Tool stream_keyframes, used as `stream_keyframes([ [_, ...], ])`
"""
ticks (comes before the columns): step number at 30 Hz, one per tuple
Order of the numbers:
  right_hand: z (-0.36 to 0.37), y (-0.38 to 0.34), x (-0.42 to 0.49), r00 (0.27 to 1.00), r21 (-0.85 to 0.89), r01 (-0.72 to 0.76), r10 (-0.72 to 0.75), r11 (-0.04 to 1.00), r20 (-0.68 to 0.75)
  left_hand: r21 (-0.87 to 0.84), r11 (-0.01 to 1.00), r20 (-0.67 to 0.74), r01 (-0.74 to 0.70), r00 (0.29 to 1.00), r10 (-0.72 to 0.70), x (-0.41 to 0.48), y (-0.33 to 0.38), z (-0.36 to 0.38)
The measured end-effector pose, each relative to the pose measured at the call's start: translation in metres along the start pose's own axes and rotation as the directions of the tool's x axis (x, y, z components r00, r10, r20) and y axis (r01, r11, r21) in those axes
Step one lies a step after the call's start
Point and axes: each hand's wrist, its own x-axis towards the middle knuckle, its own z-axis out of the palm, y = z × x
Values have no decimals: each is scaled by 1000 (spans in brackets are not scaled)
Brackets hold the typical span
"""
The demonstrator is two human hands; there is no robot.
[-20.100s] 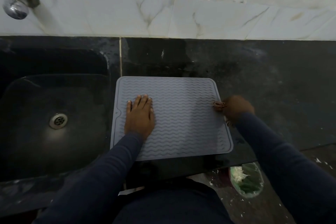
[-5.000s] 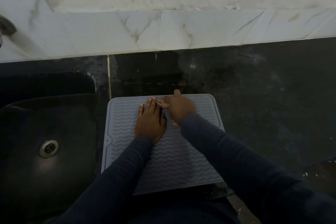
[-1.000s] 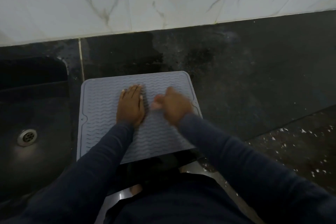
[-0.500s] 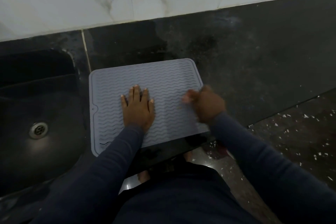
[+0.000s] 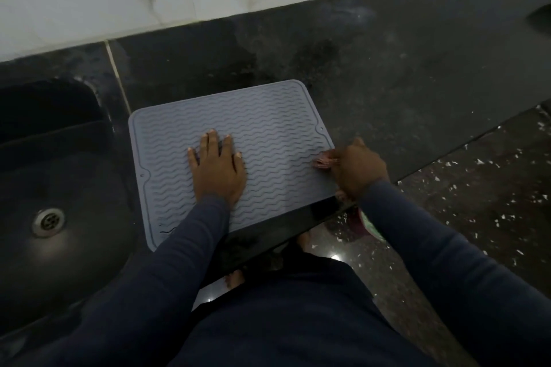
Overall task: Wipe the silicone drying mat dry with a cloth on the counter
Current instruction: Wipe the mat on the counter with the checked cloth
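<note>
The grey silicone drying mat [image 5: 268,116] lies at the centre of the frame on the dark surface [image 5: 387,83], just right of the black sink [image 5: 74,176]; its near edge is partly hidden by the left sleeve [image 5: 190,235]. The left hand [image 5: 217,170] rests flat on the mat's middle, fingers straight and slightly spread. At the mat's right edge, the right hand [image 5: 354,170] has its fingers curled round a reddish cloth [image 5: 325,161], of which only a small bunched corner shows. Below the surface's edge, a pale green thing [image 5: 368,223] on the speckled floor [image 5: 477,202] is mostly covered by the right sleeve and too dim to make out.
</note>
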Motion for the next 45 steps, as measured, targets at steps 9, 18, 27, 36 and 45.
stream_keyframes([
  [9, 52, -28, -44, 928, 84, 329, -338, 941, 154, -8, 1000, -22, -1, 1000, 1, 0, 0, -1],
  [18, 15, 18, -16, 994, 47, 105, -106, 993, 5, -11, 1000, 28, -9, 1000, 9, 0, 1, -6],
  [27, 49, -32, -59, 944, 176, 273, -298, 946, 139, -17, 1000, -8, -5, 1000, 4, -1, 1, -4],
  [36, 26, 10, -26, 999, 114, 36, -35, 993, -10, -16, 1000, 24, -12, 1000, 13, -1, 1, -7],
  [45, 45, -18, -26, 992, 196, 64, -83, 978, 90, -16, 1000, 17, -9, 1000, 10, -1, -2, -3],
])
